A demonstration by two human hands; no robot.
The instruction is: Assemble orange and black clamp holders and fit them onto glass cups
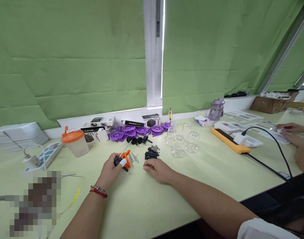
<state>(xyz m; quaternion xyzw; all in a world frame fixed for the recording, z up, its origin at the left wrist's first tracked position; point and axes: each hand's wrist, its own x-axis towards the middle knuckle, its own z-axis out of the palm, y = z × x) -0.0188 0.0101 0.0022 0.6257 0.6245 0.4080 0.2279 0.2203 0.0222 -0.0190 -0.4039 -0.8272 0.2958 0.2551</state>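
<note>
My left hand (111, 169) is closed around the black and orange handle of a screwdriver (123, 157), whose thin metal shaft points up and away toward the purple parts. A white wrap covers one fingertip. My right hand (157, 169) rests on the pale green table (142, 199) with fingers curled, just in front of a small pile of black pins (151, 154); what it holds, if anything, I cannot make out. Several loose screws (133, 158) and small springs (155, 147) lie between the two hands.
Purple round parts (137, 131) and small boxes (99, 127) line the back edge. Clear glass jars (182, 139) stand right of centre. An orange-lidded cup (75, 142) and a power strip (46, 154) sit at left. Another person's hands (300, 141) work at far right beside a yellow bar (229, 141) and black cable.
</note>
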